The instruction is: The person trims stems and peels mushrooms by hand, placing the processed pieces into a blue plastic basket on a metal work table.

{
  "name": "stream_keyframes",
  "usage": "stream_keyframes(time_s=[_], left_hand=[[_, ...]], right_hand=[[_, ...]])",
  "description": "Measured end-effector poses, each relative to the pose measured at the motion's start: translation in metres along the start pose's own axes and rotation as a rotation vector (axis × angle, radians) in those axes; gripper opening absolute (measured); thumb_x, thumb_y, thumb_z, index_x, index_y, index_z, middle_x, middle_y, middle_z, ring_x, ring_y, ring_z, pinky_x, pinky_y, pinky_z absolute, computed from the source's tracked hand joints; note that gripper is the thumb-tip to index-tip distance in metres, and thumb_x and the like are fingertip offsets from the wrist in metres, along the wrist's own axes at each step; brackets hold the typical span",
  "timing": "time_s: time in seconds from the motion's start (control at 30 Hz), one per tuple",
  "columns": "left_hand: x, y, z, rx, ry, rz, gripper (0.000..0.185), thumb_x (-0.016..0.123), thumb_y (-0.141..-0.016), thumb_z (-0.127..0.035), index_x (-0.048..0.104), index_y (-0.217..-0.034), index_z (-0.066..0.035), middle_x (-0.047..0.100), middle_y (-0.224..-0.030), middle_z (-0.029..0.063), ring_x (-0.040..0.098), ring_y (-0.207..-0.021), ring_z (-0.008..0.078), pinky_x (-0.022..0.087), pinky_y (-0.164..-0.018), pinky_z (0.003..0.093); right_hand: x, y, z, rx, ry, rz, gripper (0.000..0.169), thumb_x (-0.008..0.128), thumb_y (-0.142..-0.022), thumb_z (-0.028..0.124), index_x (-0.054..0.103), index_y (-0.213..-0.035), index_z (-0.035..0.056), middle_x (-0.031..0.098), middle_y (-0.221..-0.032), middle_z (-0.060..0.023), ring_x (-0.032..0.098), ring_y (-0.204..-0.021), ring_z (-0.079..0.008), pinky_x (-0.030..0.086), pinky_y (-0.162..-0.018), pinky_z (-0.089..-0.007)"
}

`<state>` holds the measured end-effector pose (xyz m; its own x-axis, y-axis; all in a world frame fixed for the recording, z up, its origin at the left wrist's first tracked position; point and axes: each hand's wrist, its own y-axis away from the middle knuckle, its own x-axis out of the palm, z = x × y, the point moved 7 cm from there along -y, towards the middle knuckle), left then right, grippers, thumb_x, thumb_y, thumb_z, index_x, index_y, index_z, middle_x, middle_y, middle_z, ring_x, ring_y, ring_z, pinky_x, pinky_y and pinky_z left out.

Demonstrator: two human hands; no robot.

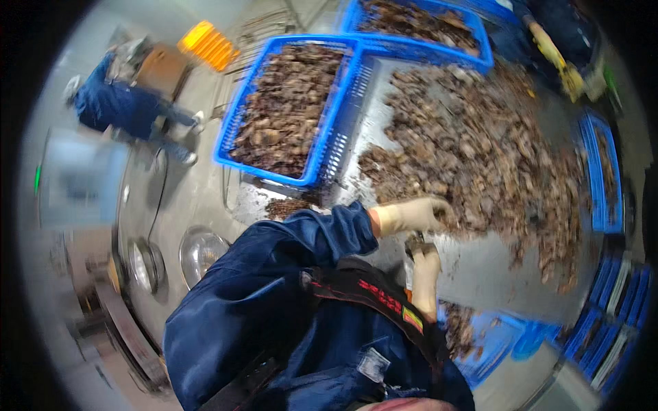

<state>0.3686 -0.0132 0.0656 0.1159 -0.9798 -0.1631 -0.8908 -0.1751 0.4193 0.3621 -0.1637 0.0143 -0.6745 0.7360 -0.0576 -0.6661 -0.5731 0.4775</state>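
My left hand (417, 215), in a pale glove, reaches over the near edge of a wide heap of brown pieces (478, 149), possibly mushrooms. Its fingers curl down at the heap, and blur hides whether they grip a piece. Closer to my body is my right hand (426, 269), also in a pale glove, with its fingers closed around a small dark thing (414, 242) too blurred to name. The heap lies spread on a metal worktable (483, 262).
A blue crate (218, 149) full of brown pieces stands left of the heap; another crate (486, 56) sits behind. Blue trays (596, 205) line the right side. A co-worker's gloved hand (570, 82) is at the far right. Another person (121, 108) bends by boxes at left.
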Motion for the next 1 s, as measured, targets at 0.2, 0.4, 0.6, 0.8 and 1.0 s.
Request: stream_keyframes(time_s=[0.2, 0.4, 0.6, 0.8, 1.0], left_hand=[[0.12, -0.044, -0.006, -0.041, 0.158, 0.383, 0.029, 0.071, -0.089, -0.01, 0.066, -0.117, -0.003, 0.069, -0.106, 0.0039, 0.062, -0.096, 0.0098, 0.053, -0.083, 0.0273], [0.267, -0.021, -0.028, -0.015, 0.176, 0.891, 0.071, 0.069, -0.089, -0.012, 0.039, -0.154, -0.017, 0.066, -0.123, 0.0114, 0.062, -0.104, 0.0163, 0.05, -0.096, 0.0297], [0.198, -0.065, -0.027, 0.218, 0.059, 0.624, 0.059, 0.065, -0.094, -0.016, 0.045, -0.15, -0.018, 0.048, -0.15, 0.0107, 0.055, -0.128, 0.0231, 0.048, -0.107, 0.0357], [-0.03, -0.182, -0.056, 0.278, -0.277, -0.225, 0.038, 0.064, -0.094, -0.009, 0.061, -0.132, -0.007, 0.064, -0.131, 0.0112, 0.062, -0.12, 0.0222, 0.049, -0.104, 0.0322], [-0.047, -0.318, -0.126, 0.679, -1.327, -0.348, 0.063, 0.063, -0.078, 0.002, 0.058, -0.137, -0.02, 0.045, -0.152, 0.0137, 0.032, -0.147, 0.0334, 0.035, -0.117, 0.0418]], right_hand=[[-0.016, 0.003, -0.078, -0.004, 0.123, -0.098, 0.022, 0.07, -0.09, 0.021, 0.07, -0.1, 0.0015, 0.071, -0.085, -0.0086, 0.064, -0.08, -0.0191, 0.051, -0.076, -0.0338], [0.015, 0.005, -0.193, -0.432, 0.277, -0.147, 0.039, 0.055, -0.098, 0.027, 0.055, -0.132, 0.0075, 0.058, -0.131, -0.0138, 0.055, -0.12, -0.0319, 0.043, -0.101, -0.0395], [-0.025, -0.006, -0.102, -0.471, 0.586, -0.22, 0.028, 0.07, -0.089, 0.029, 0.065, -0.092, 0.0025, 0.065, -0.083, -0.009, 0.061, -0.077, -0.0206, 0.049, -0.071, -0.0349], [-0.058, -0.049, -0.071, 0.051, 0.014, -0.094, 0.038, 0.076, -0.087, 0.032, 0.055, -0.075, 0.0028, 0.057, -0.068, -0.0063, 0.049, -0.064, -0.0133, 0.043, -0.06, -0.0332], [-0.072, -0.075, -0.075, 0.113, 0.259, 0.027, 0.03, 0.073, -0.088, 0.028, 0.059, -0.082, 0.0016, 0.058, -0.068, -0.0121, 0.054, -0.064, -0.0202, 0.044, -0.061, -0.0372]])
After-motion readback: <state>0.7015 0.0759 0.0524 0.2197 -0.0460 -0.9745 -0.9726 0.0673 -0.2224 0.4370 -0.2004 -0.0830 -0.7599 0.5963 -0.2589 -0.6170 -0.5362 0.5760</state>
